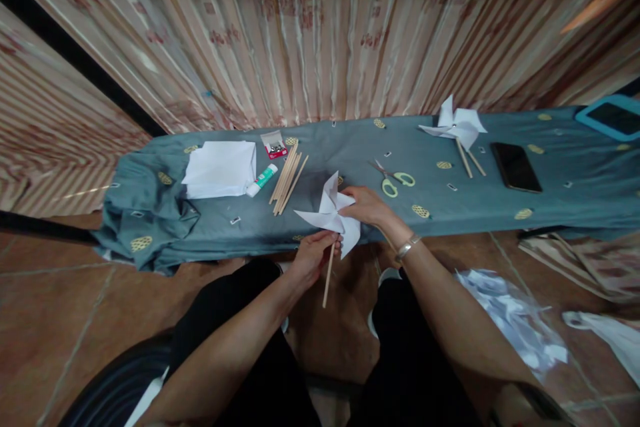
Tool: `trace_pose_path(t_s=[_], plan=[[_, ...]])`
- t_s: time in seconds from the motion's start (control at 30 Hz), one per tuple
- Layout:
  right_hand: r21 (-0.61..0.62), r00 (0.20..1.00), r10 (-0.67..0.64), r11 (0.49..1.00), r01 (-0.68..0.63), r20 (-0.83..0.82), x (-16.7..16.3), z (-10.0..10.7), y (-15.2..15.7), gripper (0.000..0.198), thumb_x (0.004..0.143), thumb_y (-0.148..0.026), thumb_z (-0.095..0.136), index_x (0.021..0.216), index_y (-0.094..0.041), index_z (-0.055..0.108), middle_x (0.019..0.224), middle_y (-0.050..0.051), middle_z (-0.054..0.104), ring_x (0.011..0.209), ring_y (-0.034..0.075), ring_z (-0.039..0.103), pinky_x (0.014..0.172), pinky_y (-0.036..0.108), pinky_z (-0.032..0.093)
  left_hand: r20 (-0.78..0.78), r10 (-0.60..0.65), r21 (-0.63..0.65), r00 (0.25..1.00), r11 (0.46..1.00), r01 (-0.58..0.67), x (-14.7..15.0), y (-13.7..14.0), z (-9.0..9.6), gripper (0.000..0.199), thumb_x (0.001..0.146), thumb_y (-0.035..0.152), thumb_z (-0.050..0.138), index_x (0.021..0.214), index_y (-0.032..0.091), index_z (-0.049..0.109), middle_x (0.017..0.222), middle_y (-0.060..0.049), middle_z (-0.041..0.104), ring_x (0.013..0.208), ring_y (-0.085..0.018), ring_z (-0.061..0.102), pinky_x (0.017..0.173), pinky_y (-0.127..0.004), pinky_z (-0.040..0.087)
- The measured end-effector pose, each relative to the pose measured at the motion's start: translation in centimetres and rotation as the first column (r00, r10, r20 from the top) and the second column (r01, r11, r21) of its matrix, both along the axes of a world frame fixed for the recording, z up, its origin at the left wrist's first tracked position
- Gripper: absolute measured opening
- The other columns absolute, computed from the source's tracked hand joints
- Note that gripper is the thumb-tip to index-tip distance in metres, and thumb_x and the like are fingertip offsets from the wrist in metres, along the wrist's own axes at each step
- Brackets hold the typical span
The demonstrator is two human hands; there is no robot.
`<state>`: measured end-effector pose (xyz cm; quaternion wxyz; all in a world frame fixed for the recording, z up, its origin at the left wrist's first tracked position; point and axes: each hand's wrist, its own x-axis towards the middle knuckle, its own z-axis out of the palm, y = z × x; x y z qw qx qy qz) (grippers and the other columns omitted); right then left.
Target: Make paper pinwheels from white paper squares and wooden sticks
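A white paper pinwheel [330, 217] on a thin wooden stick [328, 280] is held over the front edge of the cloth-covered table. My left hand [316, 252] is closed round the top of the stick, just under the blades. With fingers bent at the pinwheel's centre and right-hand blade, my right hand [365, 205] grips the paper; its fingertips are partly hidden. Left of the pinwheel lie several loose wooden sticks [287, 180]. Green-handled scissors [393, 178] rest open to the right of my right hand.
White paper sheets [220, 170], a glue stick [263, 180] and a red box of pins [275, 145] lie on the left. Finished-looking pinwheels [455, 125], a black phone [516, 167] and a blue-framed device [613, 117] lie right. A plastic bag of paper [515, 320] sits on the floor.
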<state>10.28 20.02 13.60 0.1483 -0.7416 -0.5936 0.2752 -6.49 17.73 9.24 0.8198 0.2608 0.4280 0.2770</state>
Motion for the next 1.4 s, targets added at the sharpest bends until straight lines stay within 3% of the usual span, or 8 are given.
trace_pose_path(t_s=[0.23, 0.63, 0.77, 1.2, 1.4], plan=[[-0.020, 1.000, -0.018, 1.000, 0.018, 0.012, -0.1, 0.0, -0.1, 0.035, 0.069, -0.020, 0.065, 0.103, -0.014, 0.071, 0.093, 0.007, 0.074, 0.081, 0.020, 0.066, 0.063, 0.023, 0.043, 0.036, -0.011, -0.054, 0.999, 0.998, 0.013, -0.3, -0.3, -0.2, 0.012, 0.070, 0.017, 0.075, 0.074, 0.008, 0.068, 0.069, -0.005, 0.069, 0.052, -0.008, 0.059, 0.054, -0.019, 0.047], [-0.031, 0.997, -0.046, 0.999, 0.044, -0.067, 0.2, -0.4, 0.2, 0.033, 0.066, -0.017, 0.067, 0.098, -0.013, 0.071, 0.084, 0.005, 0.072, 0.075, 0.018, 0.063, 0.058, 0.022, 0.040, 0.022, -0.145, -0.019, 0.989, 0.989, 0.146, -1.5, -0.5, -0.3, 0.033, 0.067, 0.038, 0.078, 0.077, 0.008, 0.070, 0.063, -0.004, 0.067, 0.051, -0.008, 0.059, 0.051, -0.019, 0.046], [-0.037, 0.992, -0.069, 0.997, 0.066, -0.104, 0.3, -0.8, 0.1, 0.029, 0.066, -0.018, 0.066, 0.095, -0.013, 0.071, 0.080, 0.004, 0.070, 0.072, 0.017, 0.061, 0.056, 0.021, 0.039, -0.017, -0.159, -0.029, 0.987, 0.987, 0.159, -1.4, -0.1, 0.1, 0.025, 0.068, 0.031, 0.077, 0.077, 0.009, 0.069, 0.061, -0.004, 0.066, 0.047, -0.009, 0.058, 0.049, -0.019, 0.045], [-0.184, 0.999, -0.029, 0.982, 0.032, 0.019, 0.4, 0.7, 1.6, 0.029, 0.064, -0.018, 0.069, 0.092, -0.015, 0.070, 0.084, 0.003, 0.070, 0.072, 0.015, 0.060, 0.056, 0.021, 0.039, 0.000, -0.201, -0.108, 0.980, 0.974, 0.199, -0.7, -0.2, 0.4, 0.015, 0.073, 0.023, 0.075, 0.072, 0.010, 0.067, 0.062, -0.005, 0.067, 0.051, -0.013, 0.064, 0.057, -0.025, 0.050], [-0.193, 0.999, -0.024, 0.981, 0.029, 0.028, 0.3, 0.9, 1.5, 0.030, 0.066, -0.019, 0.069, 0.096, -0.013, 0.070, 0.084, 0.003, 0.070, 0.073, 0.016, 0.061, 0.057, 0.021, 0.040, 0.004, -0.196, -0.146, 0.981, 0.970, 0.195, -0.7, -0.2, 1.2, 0.012, 0.082, 0.016, 0.063, 0.073, 0.009, 0.066, 0.063, -0.006, 0.067, 0.053, -0.012, 0.064, 0.059, -0.024, 0.052]])
